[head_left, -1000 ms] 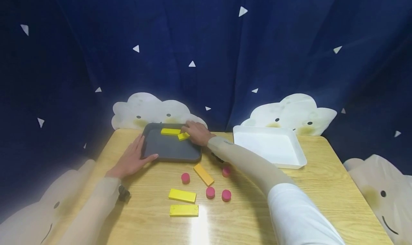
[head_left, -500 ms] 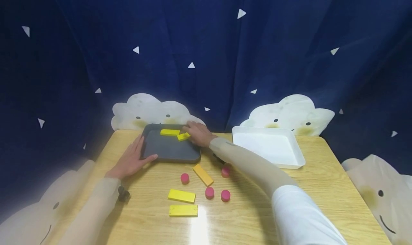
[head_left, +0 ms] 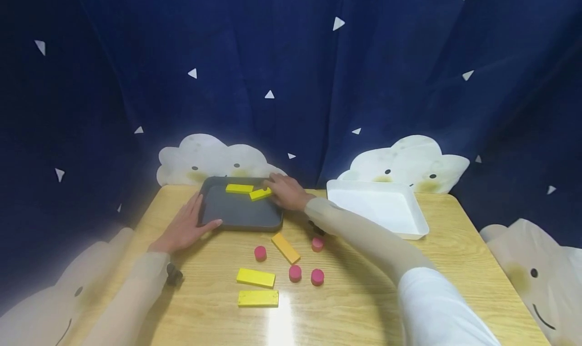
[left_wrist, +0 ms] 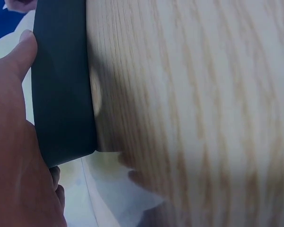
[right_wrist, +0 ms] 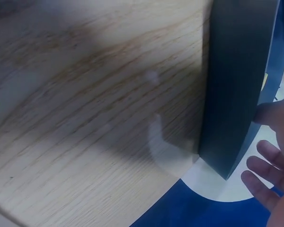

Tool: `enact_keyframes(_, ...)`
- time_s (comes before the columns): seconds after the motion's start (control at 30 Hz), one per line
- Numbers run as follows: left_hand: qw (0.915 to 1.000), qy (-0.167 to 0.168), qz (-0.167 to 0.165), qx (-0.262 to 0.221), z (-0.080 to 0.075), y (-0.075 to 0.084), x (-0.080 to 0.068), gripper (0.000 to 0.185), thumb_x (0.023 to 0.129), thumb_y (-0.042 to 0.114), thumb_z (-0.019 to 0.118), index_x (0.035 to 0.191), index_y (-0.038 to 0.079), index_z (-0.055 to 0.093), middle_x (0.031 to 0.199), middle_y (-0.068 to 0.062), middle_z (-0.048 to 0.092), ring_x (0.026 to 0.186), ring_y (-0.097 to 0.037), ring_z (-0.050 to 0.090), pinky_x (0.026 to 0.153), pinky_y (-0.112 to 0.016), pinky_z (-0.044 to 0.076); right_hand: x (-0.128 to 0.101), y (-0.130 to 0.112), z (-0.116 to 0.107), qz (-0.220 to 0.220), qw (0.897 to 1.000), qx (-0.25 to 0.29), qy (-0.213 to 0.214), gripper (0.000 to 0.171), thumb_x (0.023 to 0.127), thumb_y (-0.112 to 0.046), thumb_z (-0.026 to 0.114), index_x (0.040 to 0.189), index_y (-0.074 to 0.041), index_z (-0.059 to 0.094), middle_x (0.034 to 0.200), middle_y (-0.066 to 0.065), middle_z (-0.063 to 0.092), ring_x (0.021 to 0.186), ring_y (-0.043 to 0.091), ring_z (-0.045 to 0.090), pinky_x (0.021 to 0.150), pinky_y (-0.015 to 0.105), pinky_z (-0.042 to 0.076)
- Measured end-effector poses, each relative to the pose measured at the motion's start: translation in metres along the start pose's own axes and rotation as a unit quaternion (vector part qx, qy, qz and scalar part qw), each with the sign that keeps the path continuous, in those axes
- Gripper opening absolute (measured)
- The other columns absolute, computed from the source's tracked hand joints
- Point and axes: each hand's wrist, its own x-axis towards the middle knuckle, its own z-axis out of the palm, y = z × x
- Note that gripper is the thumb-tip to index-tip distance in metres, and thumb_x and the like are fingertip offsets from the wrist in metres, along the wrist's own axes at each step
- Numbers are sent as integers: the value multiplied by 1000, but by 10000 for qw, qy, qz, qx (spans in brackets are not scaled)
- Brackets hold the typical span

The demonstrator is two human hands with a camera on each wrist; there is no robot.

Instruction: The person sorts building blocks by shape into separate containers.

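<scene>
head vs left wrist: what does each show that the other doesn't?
Head only: right hand touching a yellow block in the tray, a second yellow block there, the white bin, and loose blocks and four pink discs on the table.
Left wrist only: the tray's outer wall seen close, from table level.
Both: left hand resting against the dark tray on the wooden table.

A light wood-grain counter (head_left: 364, 295) carries everything. At its far left lies a dark tray (head_left: 236, 217), and at its far right a white tray (head_left: 411, 219), the two well apart. In front of the dark tray an orange block (head_left: 286, 248) lies at a slant. Nearer the front edge two yellow blocks (head_left: 255, 278) lie one behind the other. Four pink discs (head_left: 295, 273) are scattered about the orange block. A small black object (head_left: 173, 274) sits by the left edge.
</scene>
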Motion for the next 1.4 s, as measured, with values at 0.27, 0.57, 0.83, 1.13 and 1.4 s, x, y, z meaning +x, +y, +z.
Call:
enact_keyframes(0.27, 10000, -4, -42, -17, 0, 1, -1, 115, 102, 72, 56, 170, -4, 3, 177, -27, 0, 163, -50, 7, 132, -64, 10, -13, -3, -10, 157, 9999, 46, -43, 32, 99, -16, 79, 129, -15, 70, 113, 6, 61, 102, 23, 62, 82, 37, 58)
enact_keyframes(0.57, 9999, 39, -33, -121, 0, 2, 0, 115, 101, 72, 57, 170, -3, 4, 178, -27, 0, 163, -50, 7, 132, -64, 10, -30, -11, -26, 424, 9990, 117, -35, 37, 97, -22, 80, 132, -17, 69, 119, 3, 60, 102, 18, 60, 83, 33, 58)
enact_keyframes(0.83, 9999, 3, -58, -120, 0, 0, 0, 116, 101, 72, 57, 170, -3, 2, 178, -26, -2, 162, -50, 7, 131, -65, 11, -52, -27, -42, 557, 9980, 293, 102, 43, 101, -27, 76, 139, -9, 66, 136, 11, 64, 123, 28, 64, 108, 43, 57)
enact_keyframes(1.13, 10000, 39, -18, -56, -1, 3, -2, 114, 101, 71, 57, 170, -4, 6, 177, -27, 1, 162, -50, 9, 132, -64, 11, -83, -49, -50, 710, 9969, 279, 188, 43, 100, -36, 75, 134, -9, 68, 133, 14, 68, 117, 30, 68, 101, 45, 59)
enact_keyframes(1.4, 10000, 75, -14, -12, -3, 5, -3, 114, 101, 70, 58, 169, -6, 7, 177, -28, 2, 163, -49, 9, 132, -63, 12, -109, -66, -50, 609, 9974, 253, 301, 33, 96, -35, 78, 120, -12, 71, 105, 2, 61, 92, 18, 59, 78, 36, 58)
